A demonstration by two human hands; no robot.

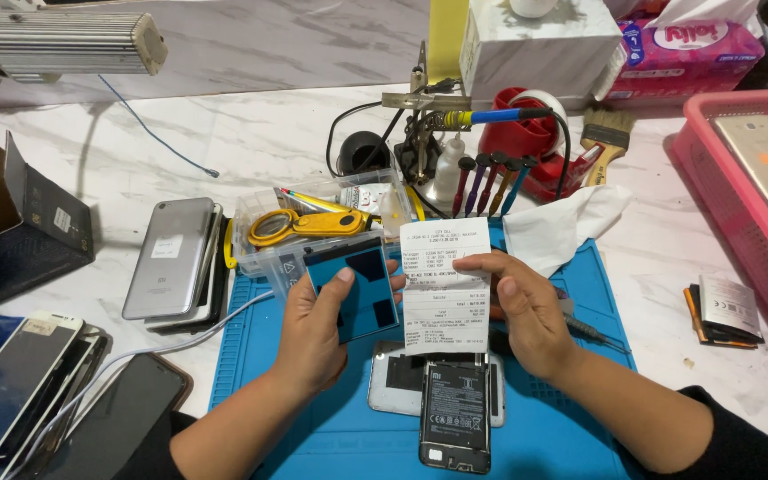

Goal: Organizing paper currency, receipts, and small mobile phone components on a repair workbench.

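- Left hand grips the flat blue-and-black rectangular card package by its lower edge, thumb on its face, above the blue silicone work mat.
- Right hand pinches the white printed paper receipt at its right edge.
- Receipt appears light, limp and tearable: support it by its edges.

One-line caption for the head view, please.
Left hand holds a blue card, right hand a paper receipt, above an opened phone.
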